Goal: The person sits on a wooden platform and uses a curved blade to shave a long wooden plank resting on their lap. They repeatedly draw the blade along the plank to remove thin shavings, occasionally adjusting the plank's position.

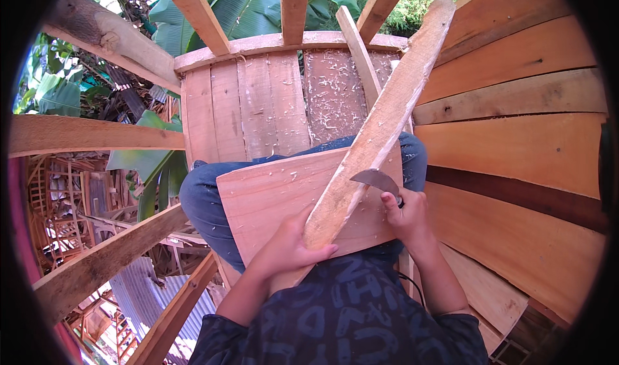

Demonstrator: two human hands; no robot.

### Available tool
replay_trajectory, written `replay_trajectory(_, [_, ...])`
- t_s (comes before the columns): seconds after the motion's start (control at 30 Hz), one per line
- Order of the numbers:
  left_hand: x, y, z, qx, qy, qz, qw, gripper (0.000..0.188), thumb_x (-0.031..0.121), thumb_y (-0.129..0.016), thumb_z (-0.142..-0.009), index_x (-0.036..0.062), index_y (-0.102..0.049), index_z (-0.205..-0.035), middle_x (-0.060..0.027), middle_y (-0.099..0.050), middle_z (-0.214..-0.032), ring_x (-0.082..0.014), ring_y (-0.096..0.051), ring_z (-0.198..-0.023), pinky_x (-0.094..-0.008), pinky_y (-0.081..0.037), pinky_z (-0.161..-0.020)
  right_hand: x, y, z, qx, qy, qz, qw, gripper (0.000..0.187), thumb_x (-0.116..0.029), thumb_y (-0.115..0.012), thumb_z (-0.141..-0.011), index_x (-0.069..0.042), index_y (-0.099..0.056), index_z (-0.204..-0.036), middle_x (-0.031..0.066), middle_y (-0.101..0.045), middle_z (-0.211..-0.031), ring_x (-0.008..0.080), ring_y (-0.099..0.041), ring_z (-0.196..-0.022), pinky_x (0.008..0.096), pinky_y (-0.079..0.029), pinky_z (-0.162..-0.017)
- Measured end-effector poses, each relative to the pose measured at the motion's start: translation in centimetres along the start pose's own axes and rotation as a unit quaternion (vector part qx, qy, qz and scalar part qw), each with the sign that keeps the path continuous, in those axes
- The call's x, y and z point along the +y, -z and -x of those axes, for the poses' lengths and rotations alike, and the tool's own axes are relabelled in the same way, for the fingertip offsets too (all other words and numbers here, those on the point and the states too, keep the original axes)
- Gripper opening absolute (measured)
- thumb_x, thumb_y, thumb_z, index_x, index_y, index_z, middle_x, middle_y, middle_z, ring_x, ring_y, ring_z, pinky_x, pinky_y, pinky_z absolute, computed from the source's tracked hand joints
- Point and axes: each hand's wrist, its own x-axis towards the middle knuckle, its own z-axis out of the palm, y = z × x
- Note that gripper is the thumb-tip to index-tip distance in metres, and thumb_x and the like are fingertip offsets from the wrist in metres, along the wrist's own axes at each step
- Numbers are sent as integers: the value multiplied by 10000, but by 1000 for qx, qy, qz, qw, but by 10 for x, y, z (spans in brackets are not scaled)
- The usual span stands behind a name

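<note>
Rough plank (385, 126) slants across flat board (274, 194) on lap (209, 194). Left grip (290, 246) clamped on plank near lower end; right grip (410, 218) closed round curved knife (376, 180). Plank judged stiff, fairly light, splintery; hold low, clear of blade. Left fingers hidden under plank; knife handle mostly covered; blade contact unclear.

Board (267, 194) on lap (205, 197), plank (385, 120) over board, knife (379, 181) at plank's right edge
</note>
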Motion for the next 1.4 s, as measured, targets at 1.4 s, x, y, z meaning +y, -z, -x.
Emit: replay_trajectory(1.4, [-9,6,-2,-76,-11,55,996,753,263,-808,-710,-51,-478,-1310,-166,-643,-1127,-211,-610,-1047,-324,-452,-918,43,27,-29,87,-83,-194,974,635,-555,-337,-999,-85,-372,-573,-13,-365,-458,75,-344,-344,228,-270,-339])
